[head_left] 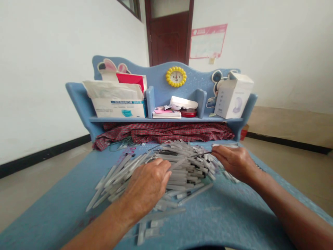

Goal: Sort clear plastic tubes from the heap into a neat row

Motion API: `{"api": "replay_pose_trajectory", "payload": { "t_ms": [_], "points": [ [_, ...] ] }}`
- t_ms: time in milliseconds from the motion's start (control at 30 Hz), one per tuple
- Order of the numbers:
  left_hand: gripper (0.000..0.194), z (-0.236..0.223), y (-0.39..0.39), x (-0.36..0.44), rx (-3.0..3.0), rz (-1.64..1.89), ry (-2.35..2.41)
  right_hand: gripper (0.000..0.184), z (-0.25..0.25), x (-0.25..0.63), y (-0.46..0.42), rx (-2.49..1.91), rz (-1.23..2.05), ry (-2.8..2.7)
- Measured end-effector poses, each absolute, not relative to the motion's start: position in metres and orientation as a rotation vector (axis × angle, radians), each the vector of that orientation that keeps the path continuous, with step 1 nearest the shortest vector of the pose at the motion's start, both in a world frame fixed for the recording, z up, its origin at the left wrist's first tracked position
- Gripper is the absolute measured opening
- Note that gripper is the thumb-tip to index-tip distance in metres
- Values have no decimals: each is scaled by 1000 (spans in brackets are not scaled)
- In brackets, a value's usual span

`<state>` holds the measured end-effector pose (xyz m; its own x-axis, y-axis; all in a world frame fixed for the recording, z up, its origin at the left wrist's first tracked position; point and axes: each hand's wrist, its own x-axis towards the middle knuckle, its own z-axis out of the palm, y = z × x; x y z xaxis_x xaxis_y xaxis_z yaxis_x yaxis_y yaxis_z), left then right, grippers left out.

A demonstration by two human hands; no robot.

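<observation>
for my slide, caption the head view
Left hand on a heap of clear pens, right hand holding some, on a blue table

place: home bedroom | signs: blue cartoon headboard shelf [158,78], wooden door [169,38]

Translucent plastic pens [182,177], it seems, lie heaped crosswise.

Left hand [147,187], right hand [235,164], left forearm [101,225] and right forearm [291,208] are all bare.
</observation>
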<state>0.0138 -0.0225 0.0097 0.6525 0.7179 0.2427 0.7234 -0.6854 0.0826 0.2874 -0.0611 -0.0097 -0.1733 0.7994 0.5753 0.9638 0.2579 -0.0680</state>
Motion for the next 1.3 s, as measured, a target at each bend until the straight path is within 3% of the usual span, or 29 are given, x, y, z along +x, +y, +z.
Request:
{"api": "replay_pose_trajectory", "payload": {
  "t_ms": [433,633,733,933,1300],
  "points": [
    [19,12,-28,16,-3013,-408,-1137,19,-11,278,-64,-1100,-883,-2188],
    [16,14,-36,25,-3200,-687,-1263,21,-6,262,-72,-936,-744,-2090],
    [16,13,-38,28,-3265,-916,-1450,18,-2,270,-72,-1141,-593,-1979],
    [14,9,-36,29,-3298,-1255,-1607,19,2,291,-61,-1834,-14,-2262],
    [15,9,-40,32,-3428,-1030,-1592,22,1,309,-54,-2317,54,-2373]
  ]
}}
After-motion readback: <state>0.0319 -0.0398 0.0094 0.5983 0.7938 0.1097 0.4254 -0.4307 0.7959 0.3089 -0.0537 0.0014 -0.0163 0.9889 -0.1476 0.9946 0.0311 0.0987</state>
